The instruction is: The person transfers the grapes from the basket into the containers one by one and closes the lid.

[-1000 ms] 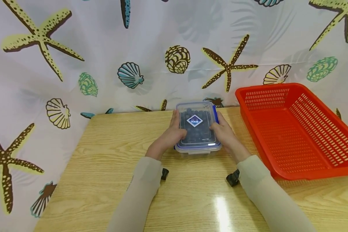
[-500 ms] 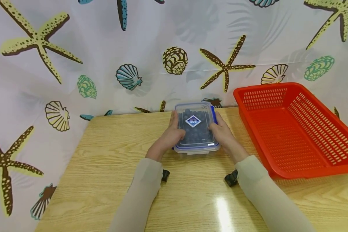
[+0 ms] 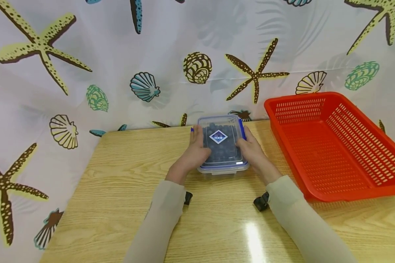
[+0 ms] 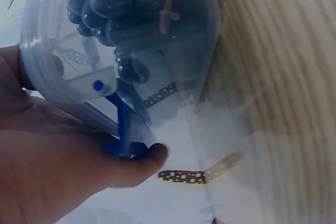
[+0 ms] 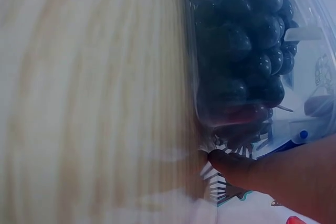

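A clear plastic food container with a blue-edged lid and a diamond-shaped label sits on the wooden table, full of dark grapes. My left hand grips its left side, thumb over the lid. There, in the left wrist view, a blue side latch stands swung out from the wall, with a fingertip right at it. My right hand holds the opposite side, thumb on the lid edge and fingers along the wall, beside another blue latch.
A red perforated plastic basket stands to the right of the container. Behind the table hangs a white curtain printed with starfish and shells.
The left-side latch has come outward, its blue tab now showing beside my left fingers. Those fingers have shifted slightly outward; the right hand keeps its hold. The view has drifted a little.
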A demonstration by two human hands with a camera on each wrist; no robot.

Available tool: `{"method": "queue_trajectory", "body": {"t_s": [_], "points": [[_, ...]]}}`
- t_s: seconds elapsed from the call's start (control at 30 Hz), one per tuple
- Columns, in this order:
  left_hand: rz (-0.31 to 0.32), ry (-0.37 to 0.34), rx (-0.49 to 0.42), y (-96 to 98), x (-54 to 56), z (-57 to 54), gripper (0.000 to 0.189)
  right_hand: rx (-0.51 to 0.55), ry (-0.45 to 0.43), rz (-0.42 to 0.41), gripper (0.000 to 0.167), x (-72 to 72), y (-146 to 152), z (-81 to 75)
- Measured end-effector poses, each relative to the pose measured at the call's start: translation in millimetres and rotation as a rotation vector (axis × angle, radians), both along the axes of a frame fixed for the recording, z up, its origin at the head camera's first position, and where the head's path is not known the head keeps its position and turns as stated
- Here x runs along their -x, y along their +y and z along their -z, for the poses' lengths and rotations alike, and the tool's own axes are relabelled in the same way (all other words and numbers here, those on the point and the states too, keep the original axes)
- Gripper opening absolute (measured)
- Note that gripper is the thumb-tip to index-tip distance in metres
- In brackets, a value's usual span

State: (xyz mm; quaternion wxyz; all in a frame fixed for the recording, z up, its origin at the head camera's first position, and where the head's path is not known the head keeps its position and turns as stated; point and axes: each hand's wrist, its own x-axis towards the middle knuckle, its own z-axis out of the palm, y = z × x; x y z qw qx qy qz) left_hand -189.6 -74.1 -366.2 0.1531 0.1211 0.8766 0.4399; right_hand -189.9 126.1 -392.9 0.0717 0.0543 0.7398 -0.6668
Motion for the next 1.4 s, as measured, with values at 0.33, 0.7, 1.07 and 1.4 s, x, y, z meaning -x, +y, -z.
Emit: {"method": "queue_trajectory", "body": {"t_s": [0.33,0.7,1.07,1.4], "points": [[0.082,0.091,0.227,5.9,-4.8,-8.5,0.079,0.000,-0.016,0.015,0.081,-0.4,-1.4,-2.4],[0.125,0.154,0.327,9.4,-5.3,-7.4,0.076,0.018,-0.004,0.019,0.083,-0.7,-1.6,-0.7],[0.187,0.176,0.358,10.9,-8.0,-10.4,0.082,0.016,0.016,-0.002,0.083,-0.2,-1.1,1.9],[0.243,0.169,0.308,5.3,-9.6,-13.2,0.099,-0.015,0.019,-0.009,0.081,0.1,-0.5,1.6]]}}
